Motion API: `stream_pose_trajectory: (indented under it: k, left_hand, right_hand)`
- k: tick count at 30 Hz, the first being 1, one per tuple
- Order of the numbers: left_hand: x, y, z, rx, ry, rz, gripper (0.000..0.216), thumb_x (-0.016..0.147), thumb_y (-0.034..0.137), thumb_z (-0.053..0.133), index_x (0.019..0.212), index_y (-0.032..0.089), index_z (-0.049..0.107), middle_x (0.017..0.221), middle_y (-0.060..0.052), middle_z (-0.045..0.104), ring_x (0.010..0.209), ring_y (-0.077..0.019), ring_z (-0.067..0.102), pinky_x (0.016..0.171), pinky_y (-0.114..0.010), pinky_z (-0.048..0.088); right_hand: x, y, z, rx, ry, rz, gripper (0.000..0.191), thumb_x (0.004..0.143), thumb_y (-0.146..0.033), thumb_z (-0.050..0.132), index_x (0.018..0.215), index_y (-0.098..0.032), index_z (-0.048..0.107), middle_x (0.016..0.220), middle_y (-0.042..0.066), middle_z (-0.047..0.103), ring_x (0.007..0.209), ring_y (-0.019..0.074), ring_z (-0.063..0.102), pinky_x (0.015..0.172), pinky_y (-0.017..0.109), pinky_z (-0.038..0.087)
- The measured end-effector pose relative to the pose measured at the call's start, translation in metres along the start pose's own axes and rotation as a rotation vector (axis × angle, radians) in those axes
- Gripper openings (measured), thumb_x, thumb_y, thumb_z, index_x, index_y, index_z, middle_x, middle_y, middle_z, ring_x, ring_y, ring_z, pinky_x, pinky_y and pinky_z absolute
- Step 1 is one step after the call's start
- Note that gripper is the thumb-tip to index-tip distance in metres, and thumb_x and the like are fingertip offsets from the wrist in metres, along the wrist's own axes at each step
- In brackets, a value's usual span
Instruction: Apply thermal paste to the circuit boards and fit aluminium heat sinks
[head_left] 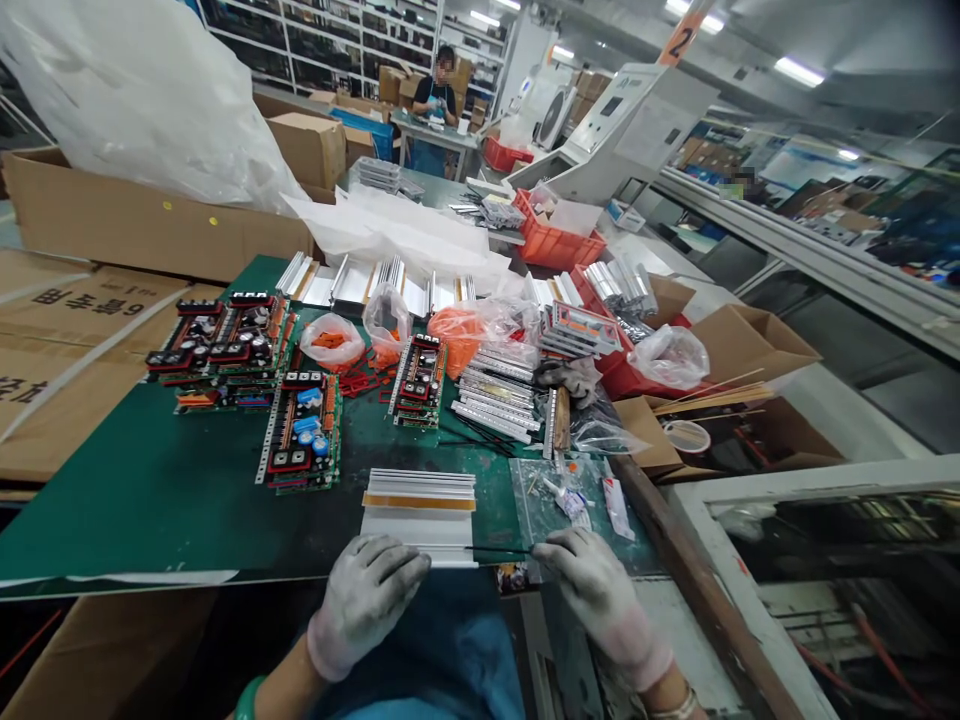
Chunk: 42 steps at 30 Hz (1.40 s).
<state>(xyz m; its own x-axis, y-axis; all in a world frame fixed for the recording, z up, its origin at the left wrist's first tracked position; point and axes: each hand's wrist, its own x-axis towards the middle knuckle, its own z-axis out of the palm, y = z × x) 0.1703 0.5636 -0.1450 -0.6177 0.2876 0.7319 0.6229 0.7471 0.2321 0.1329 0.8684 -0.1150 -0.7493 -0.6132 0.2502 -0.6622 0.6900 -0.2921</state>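
Observation:
A silver aluminium profile (pixel 420 525) with ridges and a brown strip along it lies at the table's front edge. My left hand (pixel 367 590), in a white work glove, grips its near left corner, fingers over the top. My right hand (pixel 592 590), gloved too, pinches the right end of a thin black strip (pixel 499 549). The strip's left end meets the right end of the profile's near rail; whether it sits inside the groove cannot be made out. Just beyond my right hand, a glue tube (pixel 570 503) lies on a clear plastic bag (pixel 529 490).
Circuit boards (pixel 304 430) stand in stacks on the green table (pixel 187 500). Behind are bags of orange parts (pixel 330 340), metal bars (pixel 499 395) and more profiles (pixel 315 280). Red crates (pixel 555 235) and cardboard boxes (pixel 750 340) line the right. A person (pixel 439 95) works at a far bench.

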Motion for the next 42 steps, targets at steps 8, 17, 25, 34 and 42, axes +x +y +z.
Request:
stream_pose_trajectory:
  k: [8,17,25,34,42]
  left_hand:
    - [0.002,-0.001,-0.002,-0.019,-0.004,0.007,0.019,0.095,0.014,0.047,0.093,0.021,0.064,0.083,0.000,0.071,0.074,-0.0139,0.065,0.070,-0.029,0.046]
    - [0.001,0.000,-0.001,-0.037,-0.001,-0.001,0.015,0.094,0.014,0.050,0.093,0.021,0.064,0.084,0.001,0.071,0.075,-0.0140,0.065,0.071,-0.028,0.046]
    - [0.000,-0.001,-0.001,-0.023,-0.016,-0.003,0.014,0.092,0.014,0.053,0.094,0.021,0.064,0.084,0.000,0.071,0.074,-0.0140,0.066,0.071,-0.028,0.048]
    - [0.003,0.001,-0.001,-0.040,-0.064,0.007,0.016,0.093,0.016,0.050,0.098,0.022,0.064,0.089,-0.001,0.072,0.079,-0.0149,0.066,0.072,-0.028,0.047]
    - [0.003,-0.014,-0.030,0.109,-0.224,0.056,0.021,0.097,0.022,0.043,0.102,0.020,0.063,0.092,-0.001,0.072,0.084,-0.0183,0.066,0.083,-0.037,0.046]
  right_hand:
    - [0.041,-0.035,0.007,0.075,-0.001,-0.144,0.033,0.090,-0.002,0.042,0.100,-0.023,0.064,0.092,0.004,0.064,0.085,0.0170,0.056,0.076,0.030,0.040]
    - [0.000,-0.002,-0.010,-0.052,0.029,-0.049,0.037,0.080,0.002,0.040,0.101,-0.020,0.061,0.092,0.006,0.063,0.089,0.0197,0.058,0.076,0.032,0.045]
    - [-0.006,0.005,-0.007,-0.071,0.026,-0.030,0.038,0.079,0.003,0.042,0.102,-0.021,0.061,0.094,0.006,0.063,0.088,0.0203,0.057,0.076,0.033,0.045]
    - [0.031,-0.026,0.021,0.035,-0.044,-0.081,0.030,0.087,-0.003,0.050,0.102,-0.023,0.066,0.093,0.005,0.065,0.085,0.0190,0.055,0.075,0.032,0.039]
    - [0.063,-0.033,-0.003,0.337,-0.276,0.055,0.039,0.085,-0.001,0.047,0.111,-0.024,0.065,0.101,0.004,0.062,0.094,0.0169,0.056,0.082,0.028,0.042]
